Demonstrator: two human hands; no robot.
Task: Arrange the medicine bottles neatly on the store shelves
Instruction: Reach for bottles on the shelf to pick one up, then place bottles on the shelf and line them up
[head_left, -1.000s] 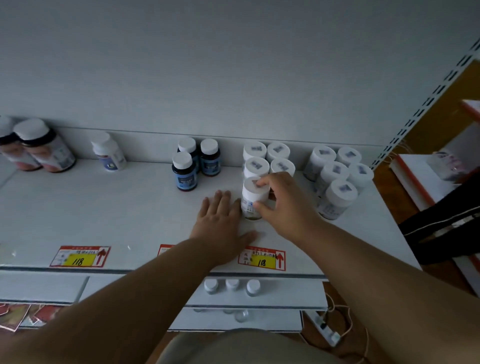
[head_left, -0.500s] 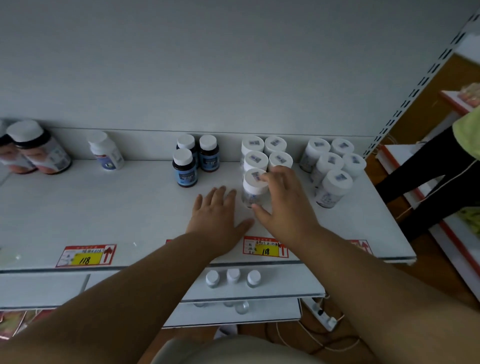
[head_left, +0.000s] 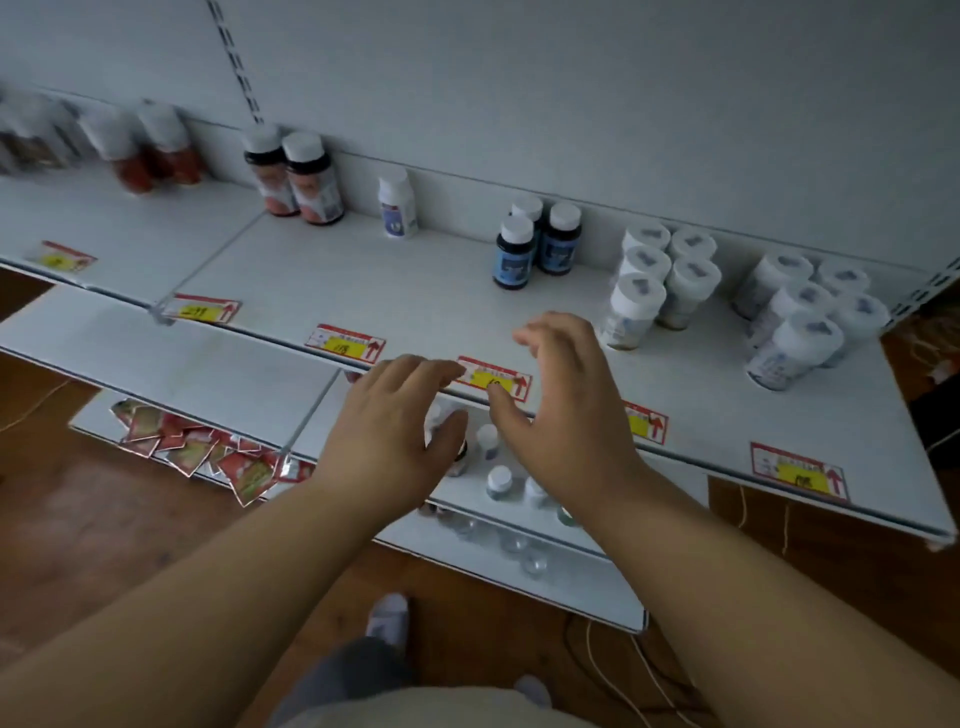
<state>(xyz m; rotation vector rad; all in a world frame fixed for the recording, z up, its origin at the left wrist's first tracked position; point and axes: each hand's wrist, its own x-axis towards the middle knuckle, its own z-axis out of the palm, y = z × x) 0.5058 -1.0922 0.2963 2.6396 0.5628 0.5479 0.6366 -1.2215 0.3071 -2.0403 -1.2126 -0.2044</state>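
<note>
Hovering empty: L hand (head_left: 387, 434), R hand (head_left: 563, 410).

We see white-capped white bottles (head_left: 636, 312) on a pale grey shelf (head_left: 415, 291), dark bottles with blue labels (head_left: 514, 254) left of them, and red-and-yellow price tags (head_left: 345, 343) along its front edge.

White shelf (head_left: 363, 280), seemingly upright bottles (head_left: 670, 275)

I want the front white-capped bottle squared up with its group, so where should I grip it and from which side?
Grip the front white-capped bottle around its body just under the cap, coming from the front with the right hand. It stands upright, its front and left are free, and other bottles crowd behind and to its right.
</note>
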